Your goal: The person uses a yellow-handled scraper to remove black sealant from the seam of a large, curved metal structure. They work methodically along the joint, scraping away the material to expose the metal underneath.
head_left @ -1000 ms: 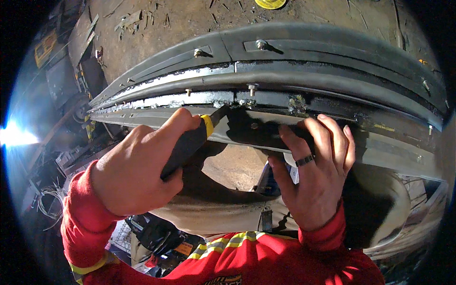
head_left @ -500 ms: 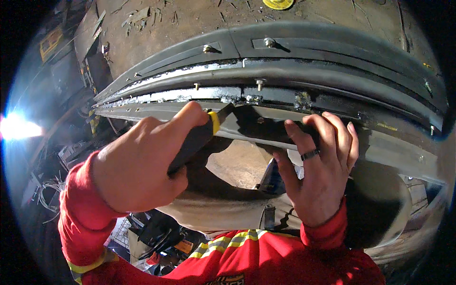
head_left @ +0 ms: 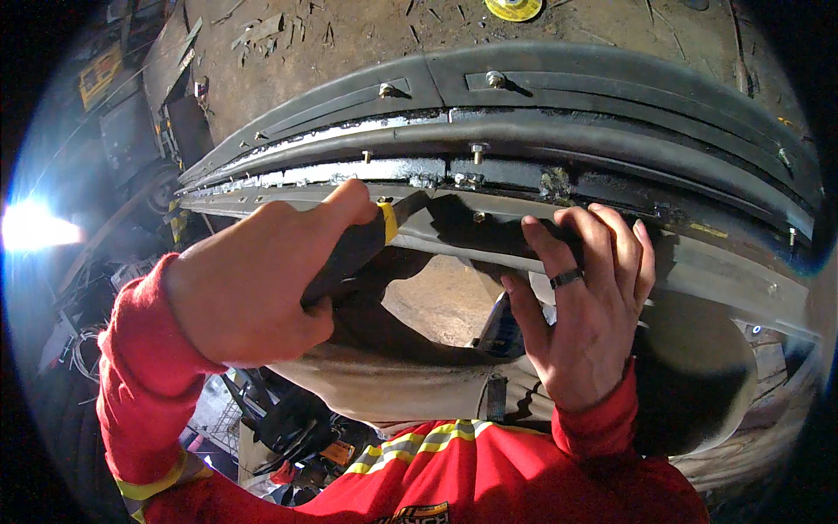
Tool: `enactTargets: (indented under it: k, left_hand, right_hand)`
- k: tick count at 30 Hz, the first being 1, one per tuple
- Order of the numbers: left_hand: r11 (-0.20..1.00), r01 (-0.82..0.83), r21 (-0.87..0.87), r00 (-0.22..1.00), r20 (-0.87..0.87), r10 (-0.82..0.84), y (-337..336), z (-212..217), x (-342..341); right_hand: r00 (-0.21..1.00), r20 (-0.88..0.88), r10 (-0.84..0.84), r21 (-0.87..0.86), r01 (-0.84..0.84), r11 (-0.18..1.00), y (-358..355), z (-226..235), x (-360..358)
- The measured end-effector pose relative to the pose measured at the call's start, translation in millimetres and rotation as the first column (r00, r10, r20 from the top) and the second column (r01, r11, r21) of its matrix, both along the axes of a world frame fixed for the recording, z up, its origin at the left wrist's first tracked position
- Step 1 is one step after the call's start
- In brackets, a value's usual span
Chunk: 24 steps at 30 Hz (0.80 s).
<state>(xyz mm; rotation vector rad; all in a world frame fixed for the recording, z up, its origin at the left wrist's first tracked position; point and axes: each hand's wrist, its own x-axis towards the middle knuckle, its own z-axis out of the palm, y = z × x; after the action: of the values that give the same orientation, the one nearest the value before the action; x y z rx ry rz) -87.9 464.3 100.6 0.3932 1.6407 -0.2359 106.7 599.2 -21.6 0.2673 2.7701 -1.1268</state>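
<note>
My left hand [head_left: 249, 279] is closed round the black handle of a utility knife [head_left: 388, 224] with a yellow collar. Its short grey blade points to the right and rests at the near edge of a long grey strip [head_left: 502, 253], which looks like rubber. My right hand [head_left: 587, 306], with a dark ring on one finger, grips this strip farther right. Its fingers lie on top and the thumb is at the lower edge. A dark shadow falls across the strip between blade and fingers. The inside of the left grip is hidden.
Behind the strip run long curved dark bands [head_left: 611, 87] with upright bolts [head_left: 477, 153] and shiny black patches along the seams. A yellow disc [head_left: 513, 7] lies on the dirty floor beyond. At the left shines a bright lamp [head_left: 39, 225]. Black gear [head_left: 292, 419] lies below left.
My left hand and the knife have shifted slightly left, the blade still at the strip. My right hand has stayed nearly in place.
</note>
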Motion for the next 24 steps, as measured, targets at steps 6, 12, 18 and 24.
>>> enactTargets:
  k: [6,12,18,24]
  left_hand:
    - [0.983,0.026,0.18,0.999,-0.04,-0.019,-10,-4,2]
    - [0.984,-0.002,0.176,0.997,-0.077,0.016,-14,-14,2]
    - [0.957,-0.057,0.285,0.996,-0.05,0.074,-30,-17,7]
    - [0.978,-0.07,0.196,0.995,-0.057,0.082,-18,-17,9]
  right_hand:
    - [1.0,0.011,-0.002,-0.031,0.002,1.0,1,2,0]
    - [0.999,0.039,-0.003,-0.054,0.005,0.999,2,4,-1]
    - [1.0,0.028,-0.013,-0.047,0.015,0.999,1,2,2]
    - [0.999,0.035,-0.006,-0.046,0.008,0.999,1,2,2]
